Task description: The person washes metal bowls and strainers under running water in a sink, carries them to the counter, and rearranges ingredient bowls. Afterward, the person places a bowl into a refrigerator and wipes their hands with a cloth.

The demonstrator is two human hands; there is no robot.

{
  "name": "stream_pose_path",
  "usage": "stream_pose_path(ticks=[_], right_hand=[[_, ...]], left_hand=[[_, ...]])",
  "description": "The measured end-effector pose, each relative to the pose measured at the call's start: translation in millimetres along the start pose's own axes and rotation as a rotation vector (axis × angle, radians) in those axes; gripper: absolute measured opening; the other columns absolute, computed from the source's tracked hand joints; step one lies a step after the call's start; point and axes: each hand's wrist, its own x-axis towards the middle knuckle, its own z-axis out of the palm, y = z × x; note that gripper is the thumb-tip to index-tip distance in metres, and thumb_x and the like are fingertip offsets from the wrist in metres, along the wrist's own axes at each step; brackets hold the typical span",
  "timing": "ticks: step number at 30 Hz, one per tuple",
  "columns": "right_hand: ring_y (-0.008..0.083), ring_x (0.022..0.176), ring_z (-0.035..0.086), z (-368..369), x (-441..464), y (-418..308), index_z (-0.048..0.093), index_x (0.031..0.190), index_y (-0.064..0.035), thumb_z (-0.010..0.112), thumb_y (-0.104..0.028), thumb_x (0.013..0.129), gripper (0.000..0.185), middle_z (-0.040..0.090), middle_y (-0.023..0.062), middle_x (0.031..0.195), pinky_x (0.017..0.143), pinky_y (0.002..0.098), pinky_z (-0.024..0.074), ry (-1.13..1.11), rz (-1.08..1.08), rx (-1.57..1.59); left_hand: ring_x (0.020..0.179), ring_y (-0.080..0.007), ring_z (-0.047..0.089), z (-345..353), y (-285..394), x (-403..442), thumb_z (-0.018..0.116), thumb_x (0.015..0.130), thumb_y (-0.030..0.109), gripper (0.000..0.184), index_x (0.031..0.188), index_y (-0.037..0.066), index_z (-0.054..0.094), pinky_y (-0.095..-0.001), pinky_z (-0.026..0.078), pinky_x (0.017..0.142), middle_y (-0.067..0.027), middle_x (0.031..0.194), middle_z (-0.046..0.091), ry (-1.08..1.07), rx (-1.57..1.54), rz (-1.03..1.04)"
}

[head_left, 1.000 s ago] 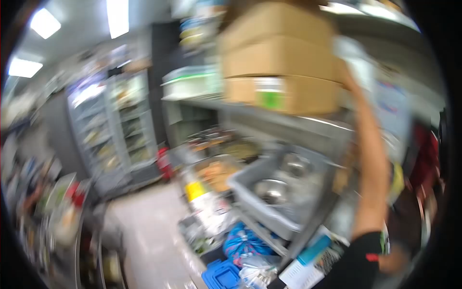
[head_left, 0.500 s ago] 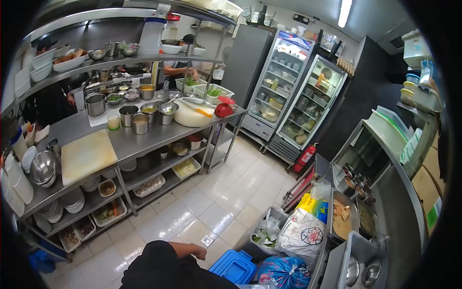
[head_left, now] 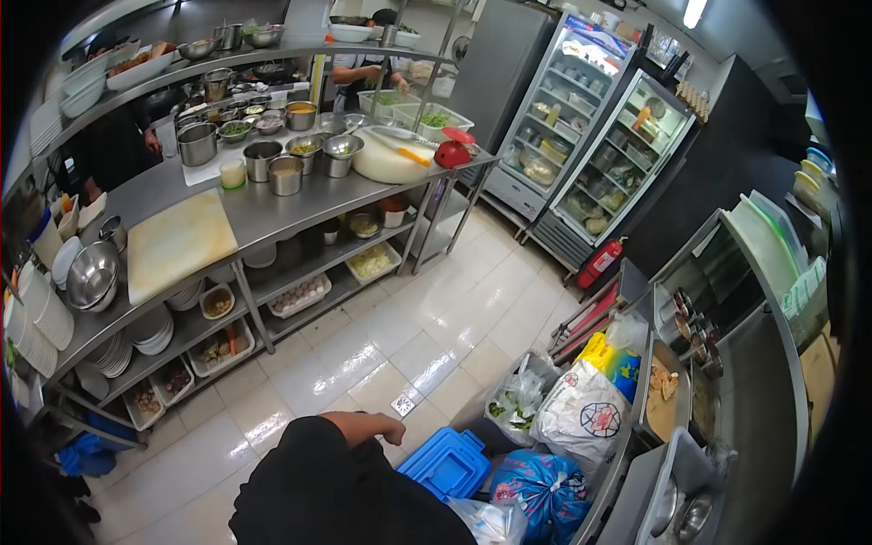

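Note:
My left hand (head_left: 392, 428) is low in the middle of the view, at the end of a bent forearm with a black short sleeve. Its fingers are curled in, and nothing shows in them. Just below and to its right, apart from it, a blue plastic lid or box (head_left: 447, 463) lies near a blue patterned bag (head_left: 541, 493) and a white printed sack (head_left: 581, 413). A clear bag (head_left: 490, 520) is at the bottom edge. My right hand is out of view.
A steel counter (head_left: 318, 204) with a cutting board (head_left: 182, 245) and metal pots runs along the left. Behind it, a person's hands (head_left: 386, 77) are over greens. Glass-door fridges (head_left: 563, 113) and a fire extinguisher (head_left: 599, 263) stand behind. A grey tub (head_left: 640, 477) is at the right.
The view has swung from the shelf of cardboard boxes down to the floor and counter. The arm raised beside the boxes no longer shows. My left hand remains curled as half a second ago.

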Motion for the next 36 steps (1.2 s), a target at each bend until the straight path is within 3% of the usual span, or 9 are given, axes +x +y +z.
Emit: stream_pose_path(ticks=[3,9,18,27,30,36], right_hand=[[0.0255,0.081,0.064,1.4,-6.2,0.1,0.064,0.095,-0.0012,0.060,-0.010,0.077,0.020,0.065,0.0128,0.089,0.069,0.0353,0.0520,0.000,0.022,0.019],[0.0258,0.082,0.064,9.0,-16.7,-3.5,0.064,0.096,-0.0012,0.060,-0.009,0.077,0.021,0.064,0.0130,0.091,0.070,0.0351,0.0521,0.002,0.045,0.074],[0.0262,0.084,0.064,33.4,-36.1,-33.8,0.063,0.097,-0.0013,0.060,-0.008,0.077,0.021,0.064,0.0133,0.093,0.070,0.0347,0.0521,0.056,0.086,0.181],[0.0267,0.086,0.063,95.8,-46.3,-142.0,0.062,0.098,-0.0014,0.060,-0.007,0.077,0.022,0.063,0.0136,0.095,0.071,0.0344,0.0521,0.045,0.034,0.557],[0.0268,0.087,0.063,131.5,-46.2,-199.6,0.062,0.098,-0.0014,0.060,-0.006,0.077,0.022,0.062,0.0137,0.096,0.071,0.0342,0.0521,-0.083,-0.042,0.756],[0.0271,0.088,0.062,223.1,-46.7,-307.5,0.061,0.099,-0.0015,0.060,-0.005,0.077,0.023,0.062,0.0139,0.097,0.071,0.0340,0.0521,-0.659,-0.173,1.124]], left_hand=[[0.083,-0.0349,0.062,-5.7,4.8,-6.8,0.051,0.076,0.034,0.043,0.090,-0.004,0.066,-0.0446,0.048,0.075,-0.0219,0.089,0.065,0.002,-0.002,-0.020],[0.093,-0.0362,0.060,-12.5,2.4,-8.9,0.049,0.078,0.033,0.044,0.097,-0.004,0.065,-0.0455,0.047,0.080,-0.0221,0.099,0.064,-0.058,-0.059,-0.089],[0.095,-0.0371,0.060,19.4,-37.1,-3.1,0.050,0.079,0.034,0.047,0.094,-0.008,0.064,-0.0446,0.046,0.082,-0.0254,0.099,0.063,-0.116,-0.052,0.000],[0.102,-0.0392,0.056,2.5,-117.6,-75.8,0.051,0.081,0.036,0.050,0.103,-0.007,0.061,-0.0453,0.044,0.087,-0.0263,0.107,0.059,-0.144,0.014,0.115],[0.104,-0.0397,0.054,17.0,-169.0,-80.5,0.052,0.081,0.038,0.052,0.108,-0.006,0.057,-0.0445,0.044,0.088,-0.0260,0.109,0.058,-0.151,0.040,0.163],[0.120,-0.0350,0.045,-11.4,-251.3,-175.0,0.052,0.084,0.044,0.061,0.124,-0.002,0.049,-0.0398,0.036,0.100,-0.0225,0.127,0.049,-0.014,-0.227,-0.157]])
